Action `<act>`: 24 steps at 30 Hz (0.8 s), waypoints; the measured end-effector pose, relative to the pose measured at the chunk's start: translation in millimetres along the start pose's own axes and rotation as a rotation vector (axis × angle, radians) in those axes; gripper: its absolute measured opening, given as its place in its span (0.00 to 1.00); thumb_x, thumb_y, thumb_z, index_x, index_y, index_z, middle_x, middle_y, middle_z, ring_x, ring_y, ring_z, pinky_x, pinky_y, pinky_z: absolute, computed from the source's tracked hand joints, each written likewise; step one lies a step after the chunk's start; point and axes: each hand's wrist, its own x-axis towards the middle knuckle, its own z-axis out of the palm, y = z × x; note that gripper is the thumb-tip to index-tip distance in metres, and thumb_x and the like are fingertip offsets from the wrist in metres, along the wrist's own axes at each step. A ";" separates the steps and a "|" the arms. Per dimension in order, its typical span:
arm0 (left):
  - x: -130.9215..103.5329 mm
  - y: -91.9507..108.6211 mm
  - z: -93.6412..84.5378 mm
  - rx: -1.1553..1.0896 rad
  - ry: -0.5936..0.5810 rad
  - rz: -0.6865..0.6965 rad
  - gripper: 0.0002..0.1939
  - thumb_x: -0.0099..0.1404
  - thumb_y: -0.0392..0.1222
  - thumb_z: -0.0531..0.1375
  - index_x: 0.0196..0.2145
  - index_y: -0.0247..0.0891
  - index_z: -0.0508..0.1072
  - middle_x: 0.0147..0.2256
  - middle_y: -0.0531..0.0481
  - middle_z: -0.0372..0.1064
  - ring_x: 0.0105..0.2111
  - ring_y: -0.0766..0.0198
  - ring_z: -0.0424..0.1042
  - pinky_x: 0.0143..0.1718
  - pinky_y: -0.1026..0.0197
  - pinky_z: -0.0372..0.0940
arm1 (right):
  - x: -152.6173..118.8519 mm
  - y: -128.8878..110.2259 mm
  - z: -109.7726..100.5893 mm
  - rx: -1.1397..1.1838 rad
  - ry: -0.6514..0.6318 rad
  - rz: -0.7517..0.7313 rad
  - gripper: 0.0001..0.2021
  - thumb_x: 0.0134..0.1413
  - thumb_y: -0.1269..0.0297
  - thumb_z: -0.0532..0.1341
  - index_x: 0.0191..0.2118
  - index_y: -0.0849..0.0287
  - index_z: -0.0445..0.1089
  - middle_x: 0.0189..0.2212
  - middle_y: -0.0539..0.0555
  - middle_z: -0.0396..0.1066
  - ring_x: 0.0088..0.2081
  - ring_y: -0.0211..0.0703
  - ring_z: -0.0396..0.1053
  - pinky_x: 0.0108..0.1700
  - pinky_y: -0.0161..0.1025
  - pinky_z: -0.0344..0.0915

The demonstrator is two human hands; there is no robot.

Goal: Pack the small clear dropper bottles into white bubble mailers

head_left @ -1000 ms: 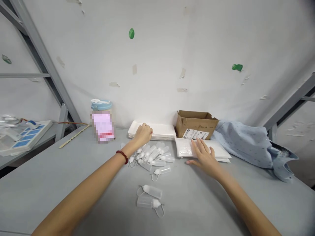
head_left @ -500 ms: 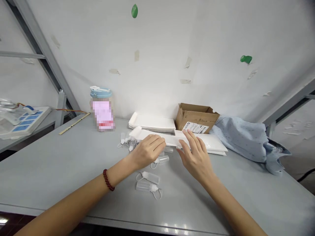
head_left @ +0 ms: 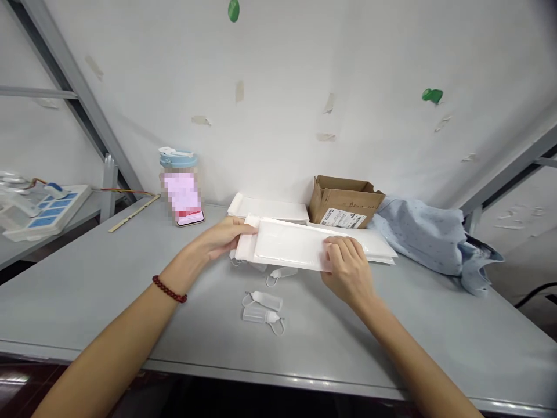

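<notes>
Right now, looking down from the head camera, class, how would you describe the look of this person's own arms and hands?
The left arm wears a dark red bracelet of small round beads at the wrist. The right arm shows nothing worn. The left hand and right hand are gloveless, and no sleeves are in view.

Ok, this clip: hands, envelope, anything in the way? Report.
Left hand grips white envelope by its left end, right hand by its right. Envelope held above table; small bottles there, some partly hidden by it. Nothing seems to block either hand.
</notes>
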 end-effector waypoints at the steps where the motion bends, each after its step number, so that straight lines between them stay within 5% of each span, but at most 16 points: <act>1: -2.3 1.0 2.8 -0.043 -0.049 -0.018 0.12 0.51 0.45 0.62 0.29 0.32 0.75 0.28 0.44 0.73 0.29 0.60 0.71 0.29 0.62 0.64 | 0.0 -4.8 -1.5 0.040 -0.035 -0.026 0.13 0.48 0.75 0.51 0.42 0.63 0.62 0.45 0.66 0.67 0.48 0.56 0.62 0.51 0.52 0.55; 3: -7.3 1.9 14.8 -0.081 -0.116 -0.030 0.09 0.48 0.41 0.63 0.26 0.33 0.73 0.25 0.48 0.71 0.24 0.66 0.67 0.24 0.65 0.60 | -0.3 -15.4 -4.9 0.117 -0.144 -0.070 0.22 0.49 0.67 0.54 0.52 0.65 0.55 0.57 0.71 0.55 0.58 0.62 0.52 0.54 0.59 0.50; 6: -14.5 1.1 38.7 -0.015 -0.228 0.055 0.10 0.48 0.44 0.64 0.23 0.34 0.71 0.21 0.53 0.67 0.21 0.70 0.61 0.21 0.67 0.56 | -1.1 -28.4 -9.7 0.215 -0.250 -0.100 0.38 0.49 0.54 0.55 0.61 0.67 0.40 0.62 0.73 0.43 0.62 0.66 0.40 0.56 0.64 0.43; 11: -20.1 -1.9 54.7 0.048 -0.310 0.143 0.09 0.53 0.44 0.62 0.28 0.35 0.72 0.27 0.53 0.69 0.27 0.67 0.66 0.28 0.66 0.60 | -1.8 -34.5 -12.7 0.373 -0.272 -0.072 0.40 0.48 0.51 0.56 0.61 0.65 0.37 0.55 0.71 0.55 0.57 0.61 0.52 0.56 0.62 0.44; 16: -21.5 2.7 39.0 0.253 -0.300 0.170 0.11 0.58 0.47 0.59 0.29 0.35 0.73 0.26 0.53 0.69 0.26 0.67 0.65 0.26 0.67 0.57 | -0.8 -25.6 -11.7 0.341 -0.241 -0.040 0.33 0.50 0.58 0.57 0.59 0.60 0.43 0.49 0.64 0.64 0.48 0.57 0.62 0.54 0.58 0.47; 21: -27.1 7.1 28.3 0.571 -0.525 0.231 0.11 0.54 0.45 0.61 0.35 0.40 0.74 0.32 0.54 0.71 0.27 0.67 0.64 0.28 0.67 0.56 | 1.3 -4.5 -14.9 0.335 -0.271 0.066 0.29 0.48 0.62 0.56 0.57 0.58 0.49 0.46 0.62 0.67 0.44 0.57 0.66 0.47 0.50 0.56; 24: -28.9 -0.8 31.7 0.759 -0.520 0.200 0.11 0.52 0.42 0.62 0.35 0.40 0.74 0.33 0.53 0.70 0.30 0.64 0.64 0.29 0.66 0.56 | 1.9 3.5 -16.7 0.350 -0.335 0.160 0.30 0.46 0.63 0.57 0.57 0.57 0.49 0.47 0.61 0.67 0.44 0.57 0.66 0.43 0.47 0.60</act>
